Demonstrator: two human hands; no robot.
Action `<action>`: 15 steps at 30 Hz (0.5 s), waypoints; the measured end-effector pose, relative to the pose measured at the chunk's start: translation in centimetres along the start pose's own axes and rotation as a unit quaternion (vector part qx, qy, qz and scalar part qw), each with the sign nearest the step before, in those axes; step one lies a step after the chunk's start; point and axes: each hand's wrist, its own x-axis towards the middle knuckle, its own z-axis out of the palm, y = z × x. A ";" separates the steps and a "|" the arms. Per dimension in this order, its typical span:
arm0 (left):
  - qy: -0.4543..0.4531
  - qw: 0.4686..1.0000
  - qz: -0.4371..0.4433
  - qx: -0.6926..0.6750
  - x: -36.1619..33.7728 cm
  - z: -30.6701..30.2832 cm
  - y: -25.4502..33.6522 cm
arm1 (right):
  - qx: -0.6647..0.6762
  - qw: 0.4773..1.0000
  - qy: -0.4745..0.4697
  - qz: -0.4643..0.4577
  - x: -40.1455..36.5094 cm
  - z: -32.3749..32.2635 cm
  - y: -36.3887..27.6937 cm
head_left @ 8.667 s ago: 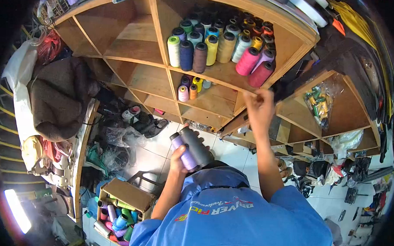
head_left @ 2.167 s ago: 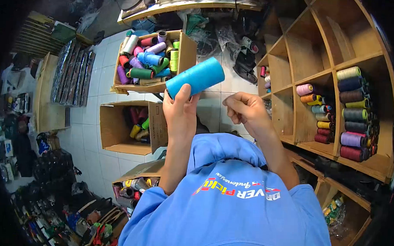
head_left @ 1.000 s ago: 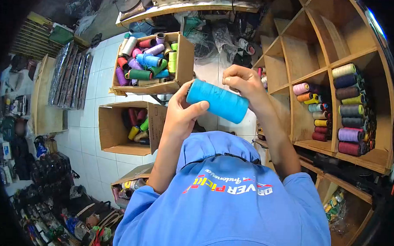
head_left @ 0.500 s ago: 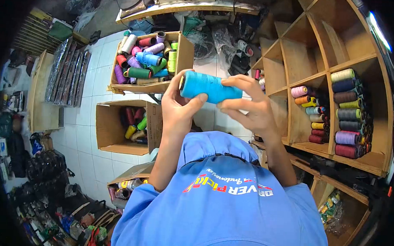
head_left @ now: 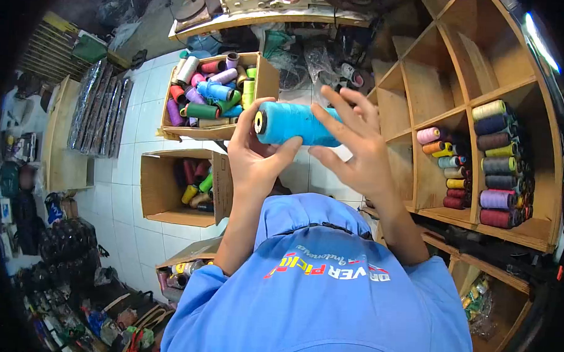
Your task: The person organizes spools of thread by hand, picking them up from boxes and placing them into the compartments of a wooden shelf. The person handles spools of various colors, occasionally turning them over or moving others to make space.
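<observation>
A large light-blue thread spool [head_left: 296, 122] lies sideways in front of my chest, its end with a pale ring and dark hole facing left. My left hand [head_left: 258, 151] grips its left end, thumb below and fingers behind. At the right end is my right hand [head_left: 356, 144], its fingers spread apart, the index finger over the thread and the thumb beneath. Beyond my left hand, a wooden box [head_left: 268, 82] holds many coloured spools, among them a dark green one [head_left: 202, 111].
A cardboard box [head_left: 181, 218] with several spools sits below the wooden one. At right stands a wooden shelf [head_left: 471, 105] with stacked spools [head_left: 498, 164] in two compartments. A workbench [head_left: 269, 17] crosses the top. Another open box [head_left: 195, 250] is lower left.
My right hand's fingers have lifted and spread from the spool. The spool has turned slightly, so its left end shows more. My left hand still holds it.
</observation>
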 end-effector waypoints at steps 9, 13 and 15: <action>0.026 0.999 0.017 0.016 0.0 0.2 0.7 | 0.054 0.993 0.097 -0.035 0.9 -0.2 0.0; 0.015 1.000 0.012 0.021 0.0 0.6 0.6 | 0.052 0.995 0.085 -0.020 2.4 0.0 0.0; 0.016 0.999 0.014 0.040 0.1 0.4 0.2 | 0.077 0.995 0.065 -0.004 2.2 0.5 0.5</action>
